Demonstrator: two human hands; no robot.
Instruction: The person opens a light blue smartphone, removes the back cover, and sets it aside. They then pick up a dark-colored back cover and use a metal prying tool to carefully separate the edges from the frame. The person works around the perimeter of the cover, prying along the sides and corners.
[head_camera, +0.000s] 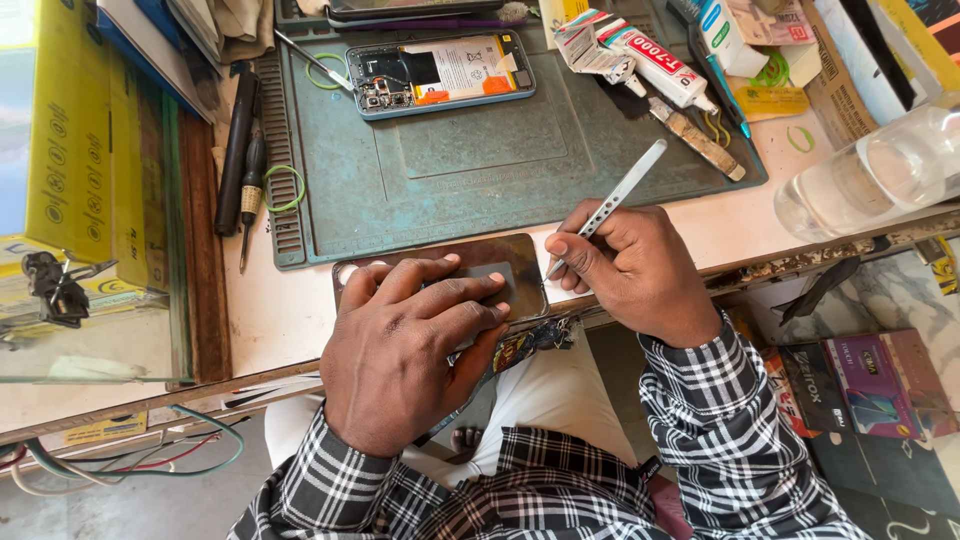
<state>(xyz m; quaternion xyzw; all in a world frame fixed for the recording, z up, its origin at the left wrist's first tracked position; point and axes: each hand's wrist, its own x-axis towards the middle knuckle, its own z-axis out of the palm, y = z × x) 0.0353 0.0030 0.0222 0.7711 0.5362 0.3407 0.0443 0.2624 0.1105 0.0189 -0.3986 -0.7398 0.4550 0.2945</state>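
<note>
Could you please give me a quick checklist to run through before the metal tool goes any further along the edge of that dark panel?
1. Left hand presses the dark panel flat: ok.
2. Right hand grips the metal tool firmly: ok.
3. Tool tip meets the panel's right edge: ok, though whether it is under the edge: cannot tell.
4. Panel fully on the bench: not ok, it overhangs the front edge.
5. Opened phone on the green mat lies apart from the hands: ok.
</note>
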